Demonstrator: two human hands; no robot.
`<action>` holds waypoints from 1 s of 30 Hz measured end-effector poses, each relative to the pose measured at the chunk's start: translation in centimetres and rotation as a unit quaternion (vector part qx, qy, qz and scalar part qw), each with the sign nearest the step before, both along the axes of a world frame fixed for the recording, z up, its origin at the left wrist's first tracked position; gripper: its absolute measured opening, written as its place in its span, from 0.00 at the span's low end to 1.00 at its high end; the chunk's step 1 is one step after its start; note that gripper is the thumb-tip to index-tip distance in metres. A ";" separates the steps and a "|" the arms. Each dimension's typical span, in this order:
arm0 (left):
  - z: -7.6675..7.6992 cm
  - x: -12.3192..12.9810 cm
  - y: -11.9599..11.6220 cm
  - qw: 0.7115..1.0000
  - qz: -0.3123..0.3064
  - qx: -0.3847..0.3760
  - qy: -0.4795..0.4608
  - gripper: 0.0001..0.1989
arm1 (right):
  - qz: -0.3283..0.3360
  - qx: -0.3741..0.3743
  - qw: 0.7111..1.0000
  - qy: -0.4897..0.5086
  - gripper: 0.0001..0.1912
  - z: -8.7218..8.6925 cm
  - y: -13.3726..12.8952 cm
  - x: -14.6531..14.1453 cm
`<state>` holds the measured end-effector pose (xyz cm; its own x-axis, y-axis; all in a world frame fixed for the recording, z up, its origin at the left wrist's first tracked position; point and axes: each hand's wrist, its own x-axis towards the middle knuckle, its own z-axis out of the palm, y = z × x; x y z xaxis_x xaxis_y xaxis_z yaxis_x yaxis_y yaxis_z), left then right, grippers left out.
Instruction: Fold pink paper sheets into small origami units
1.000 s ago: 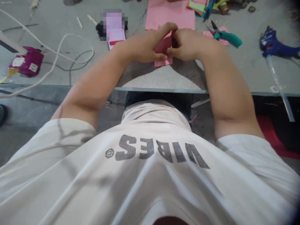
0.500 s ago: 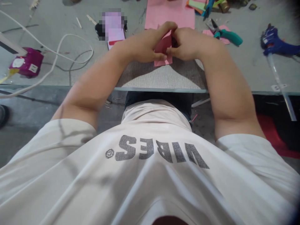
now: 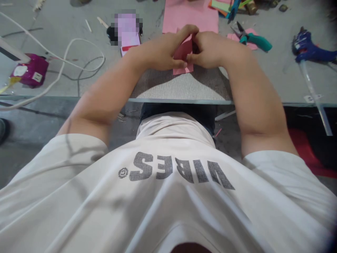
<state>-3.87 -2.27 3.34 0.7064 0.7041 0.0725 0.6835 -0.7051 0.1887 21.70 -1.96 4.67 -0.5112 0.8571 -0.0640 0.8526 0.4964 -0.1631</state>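
Note:
Between my hands stands a small piece of folded pink paper (image 3: 183, 51), with its lower flap on the table near the front edge. My left hand (image 3: 170, 49) grips it from the left, thumb low on the paper and index finger reaching over its top. From the right, my right hand (image 3: 210, 49) pinches its other side, thumb low against the paper and the other fingers curled behind. The fingertips of both hands come close together at the top. Part of the paper is hidden by my fingers. A larger pink sheet (image 3: 191, 14) lies flat just beyond my hands.
Teal-handled pliers (image 3: 255, 39) rest on pink scraps to the right, and a blue glue gun (image 3: 310, 47) lies farther right. Leftward are a phone (image 3: 130, 40), partly blurred out, a purple power adapter (image 3: 33, 70) and a white cable (image 3: 64, 66). Coloured papers (image 3: 222, 7) lie at the back.

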 end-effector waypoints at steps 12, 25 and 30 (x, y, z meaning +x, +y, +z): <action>-0.1 -0.2 0.2 1.000 -0.003 0.004 -0.004 0.53 | -0.007 -0.010 1.000 0.019 0.30 0.2 -0.2 0.0; 0.5 0.1 -0.7 1.000 0.000 -0.002 0.000 0.53 | -0.019 -0.007 0.999 0.031 0.30 0.2 -0.2 -0.1; 0.8 0.3 -1.0 1.000 0.003 0.005 0.015 0.51 | -0.016 -0.007 0.999 0.030 0.29 0.4 -0.5 -0.3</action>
